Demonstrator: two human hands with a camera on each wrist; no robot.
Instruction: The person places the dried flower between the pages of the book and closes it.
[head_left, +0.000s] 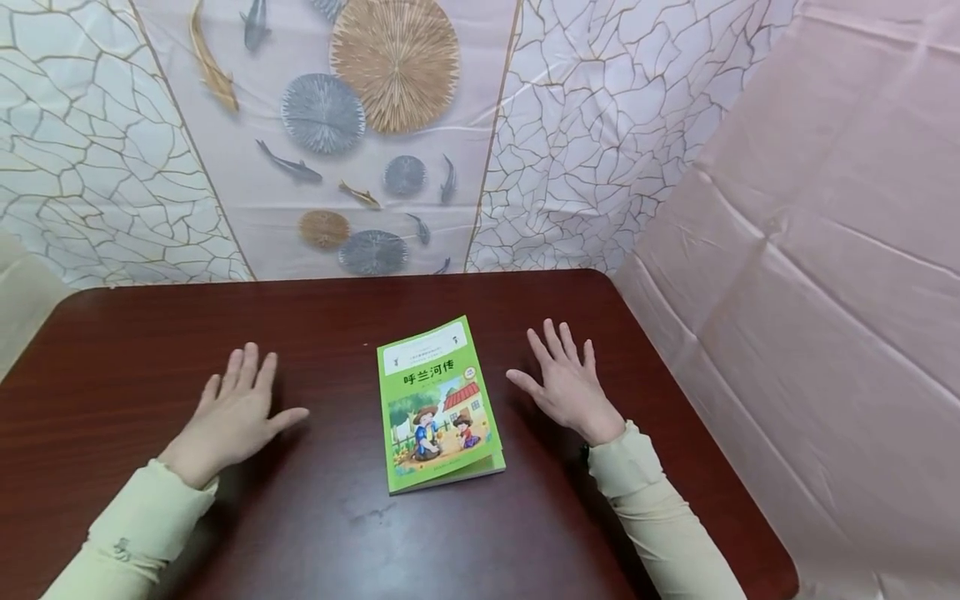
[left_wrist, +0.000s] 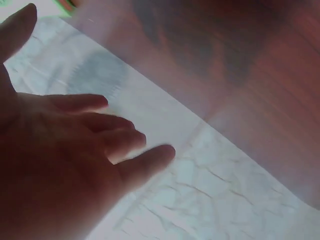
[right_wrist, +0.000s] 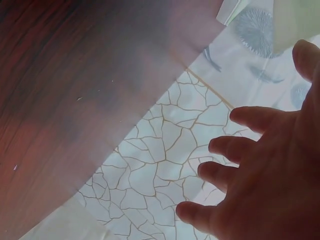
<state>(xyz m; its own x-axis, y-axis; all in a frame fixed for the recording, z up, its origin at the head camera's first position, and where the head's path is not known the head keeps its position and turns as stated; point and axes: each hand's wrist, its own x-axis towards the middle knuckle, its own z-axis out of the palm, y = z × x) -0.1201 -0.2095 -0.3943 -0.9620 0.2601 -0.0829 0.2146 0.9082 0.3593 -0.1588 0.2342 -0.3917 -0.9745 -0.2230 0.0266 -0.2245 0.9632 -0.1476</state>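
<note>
A green paperback book [head_left: 438,408] with a picture of two people and a red-roofed house on its cover lies face up near the middle of the table, slightly turned. Its front cover lifts a little at the lower edge. To the left of the book is my left hand [head_left: 236,417], fingers spread, holding nothing. My right hand [head_left: 567,383] is on the book's other side, also spread and apart from it. In the left wrist view the left hand [left_wrist: 65,145] shows its fingers extended. The right hand [right_wrist: 265,160] fills the right side of the right wrist view, fingers apart.
The dark reddish-brown table [head_left: 315,333] has rounded corners. Behind it hangs a patterned cloth [head_left: 585,125] with fish, round discs and crackle lines. A pale pink cloth [head_left: 810,275] runs along the right side.
</note>
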